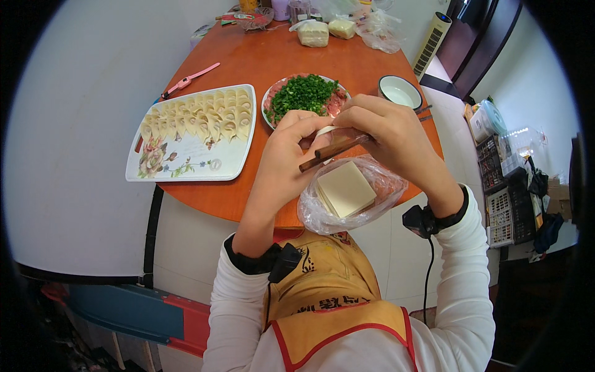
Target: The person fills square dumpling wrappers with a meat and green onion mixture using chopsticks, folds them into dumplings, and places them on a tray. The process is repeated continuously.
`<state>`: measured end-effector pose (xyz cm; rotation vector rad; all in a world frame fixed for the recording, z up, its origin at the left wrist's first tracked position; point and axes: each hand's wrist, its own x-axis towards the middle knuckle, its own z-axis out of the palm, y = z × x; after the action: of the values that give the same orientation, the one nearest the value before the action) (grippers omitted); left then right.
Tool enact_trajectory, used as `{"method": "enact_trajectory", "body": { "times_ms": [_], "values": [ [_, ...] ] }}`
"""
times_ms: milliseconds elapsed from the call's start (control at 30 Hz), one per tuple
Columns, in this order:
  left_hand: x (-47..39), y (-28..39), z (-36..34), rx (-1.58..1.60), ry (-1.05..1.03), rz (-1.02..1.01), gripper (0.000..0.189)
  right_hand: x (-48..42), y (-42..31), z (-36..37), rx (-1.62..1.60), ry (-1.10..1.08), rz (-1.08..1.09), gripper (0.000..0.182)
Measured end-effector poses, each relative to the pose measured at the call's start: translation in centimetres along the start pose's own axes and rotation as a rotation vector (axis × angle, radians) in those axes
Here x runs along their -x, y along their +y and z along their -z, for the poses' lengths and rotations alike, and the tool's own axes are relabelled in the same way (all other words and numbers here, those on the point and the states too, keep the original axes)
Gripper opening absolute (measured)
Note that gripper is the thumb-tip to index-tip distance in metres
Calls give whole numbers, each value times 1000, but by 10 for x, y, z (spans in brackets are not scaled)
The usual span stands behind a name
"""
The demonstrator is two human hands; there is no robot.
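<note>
My left hand (pixel 286 151) pinches a small pale dough wrapper (pixel 327 130) with its fingertips. The fingers of my right hand (pixel 393 135) meet it at the same wrapper, and a pair of brown wooden chopsticks (pixel 335 149) is tucked in that hand. Any filling in the wrapper is hidden by my fingers. Below my hands, a stack of square wrappers (pixel 347 189) lies in an open clear plastic bag (pixel 320 221) at the table's near edge. Just beyond my hands is a plate (pixel 266 111) of minced meat (pixel 279 88) topped with chopped green onion (pixel 304 95).
On the left, a floral white tray (pixel 195 160) bears rows of folded wontons (pixel 204 114). A pink watch (pixel 186 83) lies behind it. An enamel bowl (pixel 400 92) with clear liquid stands right. Wrapped packages (pixel 313 33) sit at the back of the wooden table (pixel 232 56).
</note>
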<state>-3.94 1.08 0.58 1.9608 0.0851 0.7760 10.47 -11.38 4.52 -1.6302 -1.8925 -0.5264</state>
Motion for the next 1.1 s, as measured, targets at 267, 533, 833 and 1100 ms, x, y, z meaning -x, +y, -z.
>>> {"method": "enact_trajectory", "body": {
  "times_ms": [267, 533, 833, 1100],
  "values": [
    [3, 0, -12, 522, 34, 210, 37, 6, -11, -5, -221, -4, -271, 19],
    [13, -4, 2, 380, 112, 190, 35, -1, -21, -16, -165, -60, -274, 22],
    [24, -39, 53, 274, 187, 229, 34, -16, -25, -36, -139, -118, -254, 40],
    [18, -115, 215, -736, 180, 401, 28, 22, -3, -8, -49, -105, -367, 39]
  ]
}}
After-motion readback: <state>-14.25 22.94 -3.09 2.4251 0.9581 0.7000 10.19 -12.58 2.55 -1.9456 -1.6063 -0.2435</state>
